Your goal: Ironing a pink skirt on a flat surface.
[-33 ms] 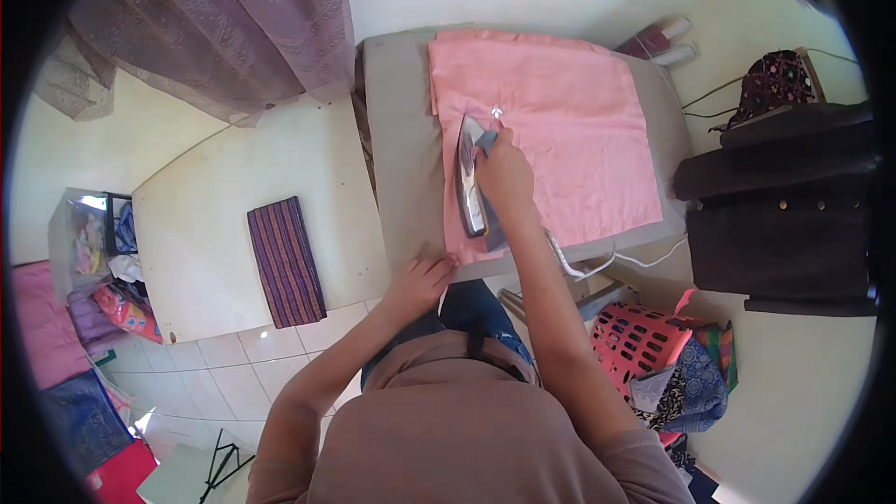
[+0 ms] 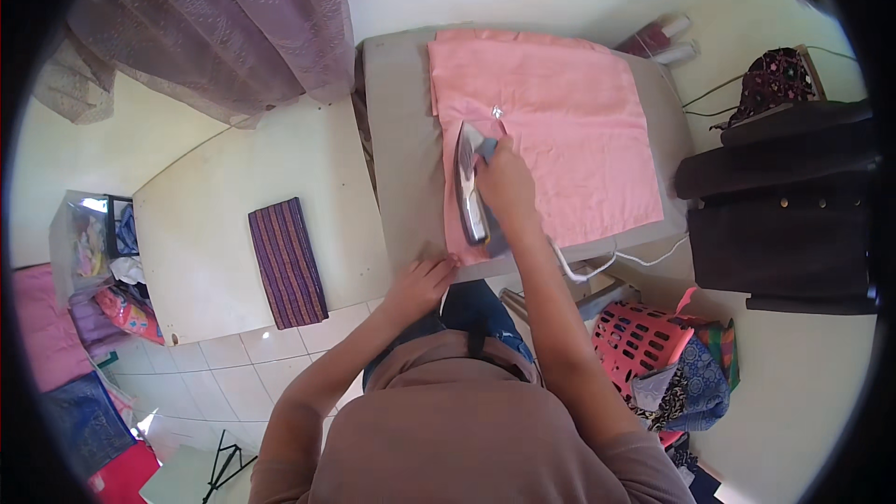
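Observation:
A pink cloth (image 2: 579, 121) lies spread on a grey-covered ironing surface (image 2: 403, 140). My right hand (image 2: 509, 185) is closed round the handle of a clothes iron (image 2: 470, 201). The iron rests along the cloth's left side, its tip pointing away from me. At the cloth's near left corner my left hand (image 2: 420, 286) has its fingertips closed on the edge. A small shiny silver ornament (image 2: 497, 113) sits on the cloth just beyond the iron's tip. The iron's white cord (image 2: 583, 276) runs off to the right, below the cloth.
On the left, a white table (image 2: 201, 261) carries a folded striped cloth (image 2: 287, 261). Dark garments (image 2: 784, 215) hang at the right. Below them stands a pink basket (image 2: 639, 341) with patterned fabrics. A purple curtain (image 2: 215, 28) hangs at the far left.
The iron and my right hand have shifted slightly toward me along the cloth's left side. My left hand stays at the near corner.

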### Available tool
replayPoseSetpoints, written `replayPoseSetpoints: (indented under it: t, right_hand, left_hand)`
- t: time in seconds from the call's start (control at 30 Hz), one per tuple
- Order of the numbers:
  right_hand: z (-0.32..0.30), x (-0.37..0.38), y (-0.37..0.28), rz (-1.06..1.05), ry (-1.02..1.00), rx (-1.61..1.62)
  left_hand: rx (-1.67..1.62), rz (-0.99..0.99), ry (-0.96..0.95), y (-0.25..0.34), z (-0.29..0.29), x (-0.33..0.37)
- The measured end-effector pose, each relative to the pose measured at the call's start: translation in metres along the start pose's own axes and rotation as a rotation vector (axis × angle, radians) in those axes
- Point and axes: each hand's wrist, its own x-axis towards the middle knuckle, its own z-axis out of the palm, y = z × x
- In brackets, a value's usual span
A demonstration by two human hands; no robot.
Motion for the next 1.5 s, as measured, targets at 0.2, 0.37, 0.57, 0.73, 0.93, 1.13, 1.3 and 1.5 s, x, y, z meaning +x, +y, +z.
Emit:
replayPoseSetpoints:
  t: [0.2,0.37,0.57,0.73,0.93,1.13,1.3,1.5]
  right_hand:
    - [-0.002,-0.048,-0.008,-0.027,-0.168,0.008]
    - [0.014,0.0,-0.019,-0.112,-0.02,0.012]
    - [0.005,-0.052,-0.01,-0.087,-0.111,-0.006]
    - [0.006,-0.042,-0.011,-0.086,-0.105,-0.024]
    - [0.015,-0.025,-0.008,-0.137,0.021,0.044]
    - [0.002,-0.063,-0.01,-0.116,-0.171,0.05]
    - [0.004,-0.026,-0.016,-0.128,-0.075,0.055]
    - [-0.011,-0.062,0.011,-0.023,-0.14,-0.008]
  left_hand:
    - [-0.016,-0.033,-0.063,-0.005,0.003,-0.01]
    - [-0.011,0.025,-0.02,-0.004,0.0,-0.002]
    - [0.006,0.033,-0.013,-0.01,0.007,-0.015]
    - [0.025,0.077,0.024,-0.012,0.006,-0.014]
    - [0.007,0.08,-0.015,-0.009,0.002,-0.007]
    - [-0.001,0.105,-0.003,-0.011,-0.002,-0.011]
    - [-0.052,0.044,-0.034,-0.013,-0.007,0.004]
    - [-0.134,-0.386,0.174,0.0,-0.005,0.035]
